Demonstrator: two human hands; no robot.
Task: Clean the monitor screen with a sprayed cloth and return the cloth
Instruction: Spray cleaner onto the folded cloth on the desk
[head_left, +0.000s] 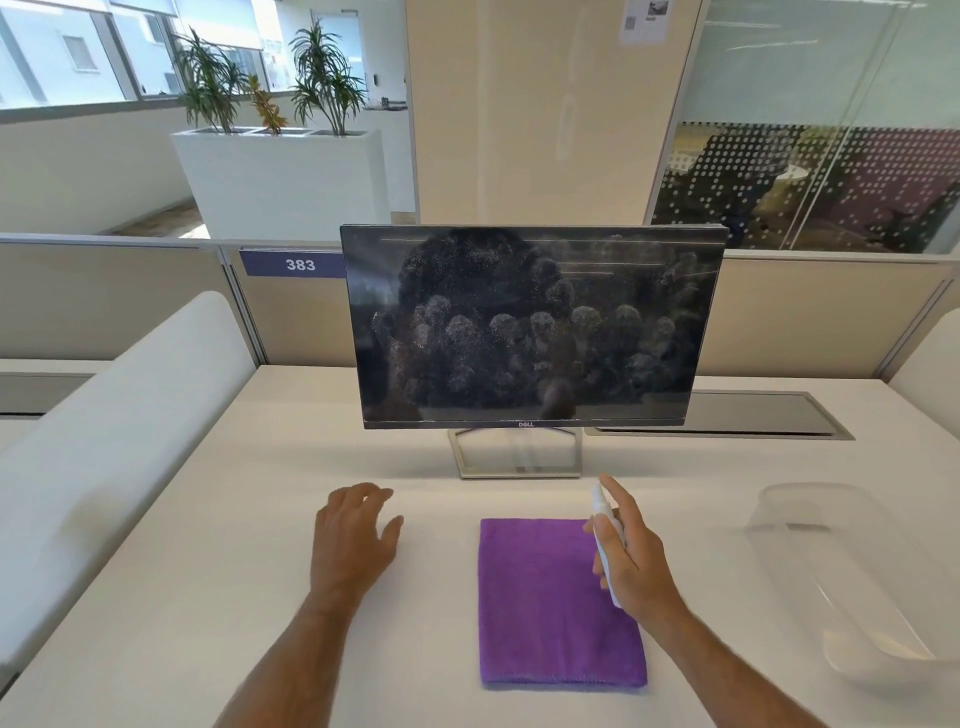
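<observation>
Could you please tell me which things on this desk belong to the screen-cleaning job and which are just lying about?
Job: monitor, purple cloth, white spray bottle in right hand.
Lying about: clear plastic container, desk number sign, planter.

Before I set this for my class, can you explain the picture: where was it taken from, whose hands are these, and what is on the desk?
There is one picture, from a camera worn on a person's head, looking down at their own bare hands. On the white desk stands a dusty, speckled monitor. A folded purple cloth lies flat in front. The right hand holds a small white spray bottle over the cloth. The left hand rests empty on the desk. A clear plastic tub sits at the right.
</observation>
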